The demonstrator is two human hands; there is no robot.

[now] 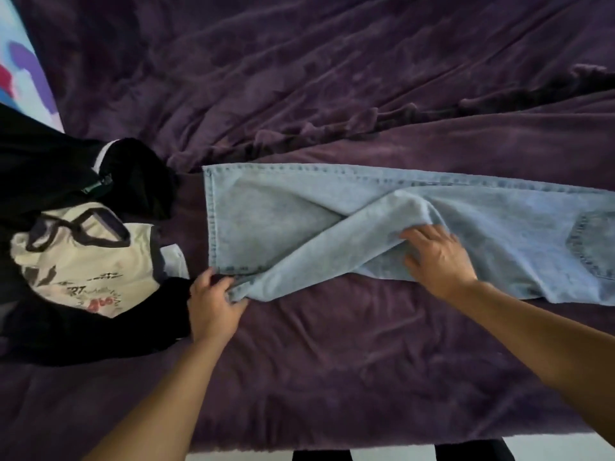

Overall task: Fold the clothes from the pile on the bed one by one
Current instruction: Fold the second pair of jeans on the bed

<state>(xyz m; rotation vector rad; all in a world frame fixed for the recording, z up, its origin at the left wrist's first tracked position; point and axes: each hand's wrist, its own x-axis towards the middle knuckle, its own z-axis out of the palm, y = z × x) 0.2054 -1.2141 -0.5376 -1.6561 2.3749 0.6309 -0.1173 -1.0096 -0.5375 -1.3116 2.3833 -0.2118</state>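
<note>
Light blue jeans lie stretched across the purple bed cover, hems to the left, back pocket at the right edge. The upper leg is twisted and crosses the lower one diagonally. My left hand pinches the hem of that twisted leg at the near left corner. My right hand rests with spread fingers on the bunched denim near the middle of the legs. To the left sits the pile of clothes: black garments with a white printed shirt on top.
The bed's near edge runs along the bottom, with white floor and dark shapes below it. A colourful patterned surface shows at the upper left corner. The cover is wrinkled into ridges behind the jeans.
</note>
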